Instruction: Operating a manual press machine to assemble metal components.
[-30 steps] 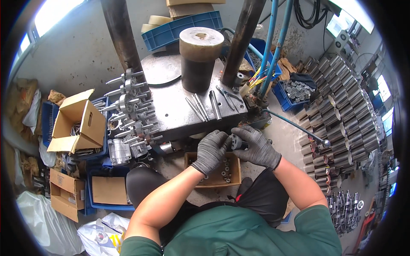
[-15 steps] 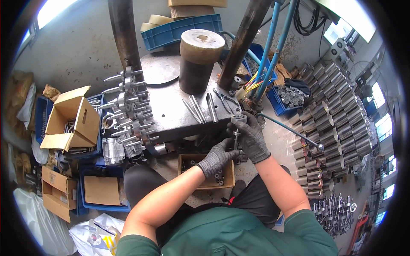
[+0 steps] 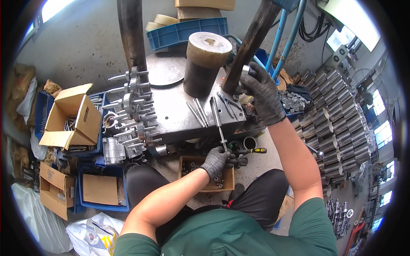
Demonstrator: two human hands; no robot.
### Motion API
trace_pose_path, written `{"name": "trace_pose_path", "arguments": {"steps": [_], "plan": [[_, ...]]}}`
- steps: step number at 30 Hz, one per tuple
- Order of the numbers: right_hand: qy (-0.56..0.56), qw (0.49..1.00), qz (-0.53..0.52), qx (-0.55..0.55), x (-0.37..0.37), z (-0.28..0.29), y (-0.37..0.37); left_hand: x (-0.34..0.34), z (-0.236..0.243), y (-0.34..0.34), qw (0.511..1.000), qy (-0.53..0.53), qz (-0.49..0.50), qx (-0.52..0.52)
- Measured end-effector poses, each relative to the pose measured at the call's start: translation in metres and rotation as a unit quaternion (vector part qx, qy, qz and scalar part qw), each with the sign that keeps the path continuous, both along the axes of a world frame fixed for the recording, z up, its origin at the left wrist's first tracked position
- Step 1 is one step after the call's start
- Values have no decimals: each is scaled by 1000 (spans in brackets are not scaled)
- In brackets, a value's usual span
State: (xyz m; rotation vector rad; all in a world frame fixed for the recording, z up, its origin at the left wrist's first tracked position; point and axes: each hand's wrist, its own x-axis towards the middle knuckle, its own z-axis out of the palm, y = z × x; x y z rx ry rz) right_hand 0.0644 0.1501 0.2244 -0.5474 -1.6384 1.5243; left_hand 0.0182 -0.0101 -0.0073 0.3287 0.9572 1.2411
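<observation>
In grey-black gloves, my left hand point(image 3: 215, 162) grips a slim steel shaft point(image 3: 222, 141) low in front of the steel table point(image 3: 164, 119). The shaft points up toward a thicker tube point(image 3: 215, 111) at the table's edge; I cannot tell whether they join. My right hand point(image 3: 262, 96) is raised at the table's right, fingers curled round a small silver metal piece point(image 3: 247, 70). Steel rods point(image 3: 194, 111) and pliers point(image 3: 226, 102) lie on the table. A yellow-handled tool point(image 3: 258, 150) is right of my left hand, above a cardboard box of small parts point(image 3: 185, 183).
A large cylinder point(image 3: 198, 77) stands on the table between dark columns point(image 3: 130, 38). Flanged shafts point(image 3: 132, 100) line its left side. Boxes point(image 3: 64, 128) and blue bins point(image 3: 102, 205) lie left. Stacked steel cylinders point(image 3: 341, 136) fill the right, near blue pipes point(image 3: 282, 47).
My right hand has moved up beside the right column, away from my left hand. My left hand stays low with the shaft. The yellow-handled tool now shows.
</observation>
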Motion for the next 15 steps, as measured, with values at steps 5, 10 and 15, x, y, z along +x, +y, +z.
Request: {"name": "trace_pose_path", "arguments": {"steps": [5,10,15], "plan": [[-148,956,-65,244,-38,48,39,-7,5,9,1000,-2,-7,-2],[-274,847,-88,448,-82,74,74,-22,19,17,999,13,32,-7],[-368,813,2,451,-120,85,85,-40,16,32,998,3,59,6]]}}
